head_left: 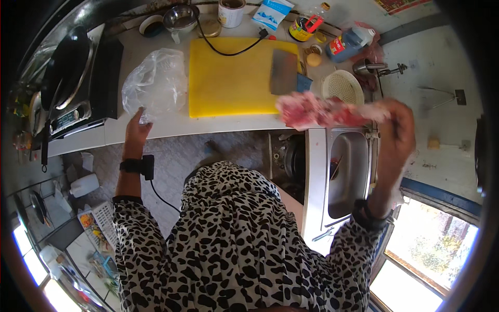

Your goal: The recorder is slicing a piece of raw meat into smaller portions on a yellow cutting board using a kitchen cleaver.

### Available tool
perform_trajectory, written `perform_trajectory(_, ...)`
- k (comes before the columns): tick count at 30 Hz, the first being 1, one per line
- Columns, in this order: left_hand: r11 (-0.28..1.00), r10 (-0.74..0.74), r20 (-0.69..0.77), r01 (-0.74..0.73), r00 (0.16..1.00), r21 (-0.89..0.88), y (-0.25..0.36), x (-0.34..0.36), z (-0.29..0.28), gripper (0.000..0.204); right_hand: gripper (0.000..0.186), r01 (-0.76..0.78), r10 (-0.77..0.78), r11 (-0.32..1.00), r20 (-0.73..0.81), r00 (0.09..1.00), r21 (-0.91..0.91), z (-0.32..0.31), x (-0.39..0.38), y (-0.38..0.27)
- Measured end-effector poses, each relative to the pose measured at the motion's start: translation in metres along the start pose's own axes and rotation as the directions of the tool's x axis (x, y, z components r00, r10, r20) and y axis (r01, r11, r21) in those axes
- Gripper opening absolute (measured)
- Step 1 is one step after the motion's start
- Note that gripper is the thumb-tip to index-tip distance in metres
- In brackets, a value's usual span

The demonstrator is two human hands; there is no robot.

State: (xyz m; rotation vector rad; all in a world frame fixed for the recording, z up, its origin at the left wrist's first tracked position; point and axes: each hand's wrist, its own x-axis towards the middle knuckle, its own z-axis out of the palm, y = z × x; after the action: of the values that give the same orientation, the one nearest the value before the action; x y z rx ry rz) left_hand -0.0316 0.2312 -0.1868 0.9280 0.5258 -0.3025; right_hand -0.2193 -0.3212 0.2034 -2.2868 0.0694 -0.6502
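Note:
A long piece of raw meat (322, 113), pink and red, hangs sideways in the air from my right hand (399, 127), whose fingers are closed around its right end. It is held above the counter's front edge and the near side of the sink. My left hand (137, 130) grips the near edge of a clear plastic bag (156, 86), which lies crumpled on the counter. Between the two hands is a yellow cutting board (231, 78). A cleaver (284, 72) with a broad grey blade rests on the board's right side.
A metal sink (347, 177) is at the right, with a white strainer basket (342, 87) behind it. Bottles, a blue-and-white packet (272, 13) and a metal bowl (181, 18) line the back. A black cable (223, 53) crosses the board. At left stands a stove with a black pan (67, 67).

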Motion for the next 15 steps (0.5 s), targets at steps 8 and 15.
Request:
perform_trajectory(8,0.993,-0.051,-0.103,0.061,0.993,0.099,-0.009,-0.036,0.011,0.038,0.020,0.133,-0.176,0.948,0.125,0.976,0.288,0.092,0.064,0.050)
perform_trajectory(15,0.997,-0.035,-0.182,0.048,0.983,0.064,-0.040,-0.110,-0.005,0.045,0.024,0.178,-0.231,0.971,0.425,0.875,0.161,0.151,0.078,0.140)
